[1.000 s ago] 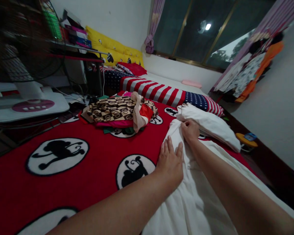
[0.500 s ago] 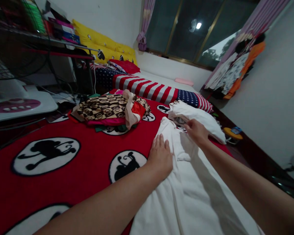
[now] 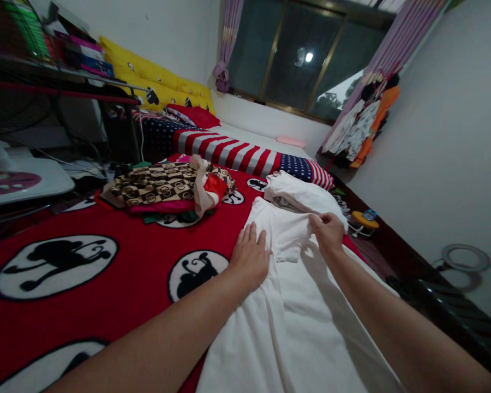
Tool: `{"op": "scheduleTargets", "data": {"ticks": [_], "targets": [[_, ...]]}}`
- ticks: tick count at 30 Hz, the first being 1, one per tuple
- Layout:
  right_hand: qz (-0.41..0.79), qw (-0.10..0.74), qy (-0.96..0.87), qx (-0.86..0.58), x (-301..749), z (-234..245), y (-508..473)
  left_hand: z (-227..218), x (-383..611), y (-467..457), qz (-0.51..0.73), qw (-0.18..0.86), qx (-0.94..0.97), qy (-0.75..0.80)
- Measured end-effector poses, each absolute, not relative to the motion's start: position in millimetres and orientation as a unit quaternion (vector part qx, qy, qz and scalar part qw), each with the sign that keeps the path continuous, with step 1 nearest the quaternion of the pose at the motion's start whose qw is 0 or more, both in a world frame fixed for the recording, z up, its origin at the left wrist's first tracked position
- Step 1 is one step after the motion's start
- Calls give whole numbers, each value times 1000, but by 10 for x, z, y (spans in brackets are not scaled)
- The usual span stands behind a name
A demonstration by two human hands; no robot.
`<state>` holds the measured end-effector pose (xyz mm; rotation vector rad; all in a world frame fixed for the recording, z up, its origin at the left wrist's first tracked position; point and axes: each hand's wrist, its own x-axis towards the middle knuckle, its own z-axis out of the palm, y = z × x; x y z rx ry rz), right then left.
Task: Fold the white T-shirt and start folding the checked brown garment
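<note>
Red monkey-print blanket (image 3: 147,248), and the white garment (image 3: 305,322) on it looks pretty much laid out — left hand (image 3: 251,257) spread flat on it, right hand (image 3: 328,232) pinching an edge that's not down yet.

Against a white wall (image 3: 245,113), purple curtains (image 3: 401,41) flank a dark window (image 3: 288,76) showing a bright light (image 3: 309,57).

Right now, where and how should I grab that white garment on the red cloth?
Probably pinch the white garment by its loose far edge, coming from the right, as the right hand does: that thin edge looks lifted off the layer below. On the left side, the left hand lies flat, in your way.
</note>
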<state>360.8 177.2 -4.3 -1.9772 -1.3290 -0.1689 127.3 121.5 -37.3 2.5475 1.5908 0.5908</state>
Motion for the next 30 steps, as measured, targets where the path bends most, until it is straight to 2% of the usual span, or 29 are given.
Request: {"op": "scheduleTargets", "data": {"ticks": [3, 6, 10, 12, 14, 18, 25, 30], "targets": [[-65, 359, -525, -769, 3664, -88, 1721, -403, 1278, 1226, 197, 34, 834, 515], [-53, 313, -549, -773, 3675, -100, 1684, -408, 1281, 1227, 197, 32, 835, 513], [-113, 285, -545, -780, 3594, -12, 1569, -388, 1279, 1219, 193, 37, 836, 512], [-141, 323, -603, -715, 3515, 34, 1426, -375, 1278, 1217, 187, 41, 836, 514], [-115, 339, -702, -616, 3423, 48, 1236, -363, 1277, 1217, 182, 43, 837, 515], [11, 233, -832, -503, 3269, -42, 877, -342, 1262, 1217, 175, 44, 841, 510], [51, 267, -799, -536, 3337, -92, 449, -314, 1194, 1194, 140, 45, 873, 465], [-85, 317, -669, -667, 3930, 79, 107, -313, 1193, 1186, 128, 30, 878, 461]]}}
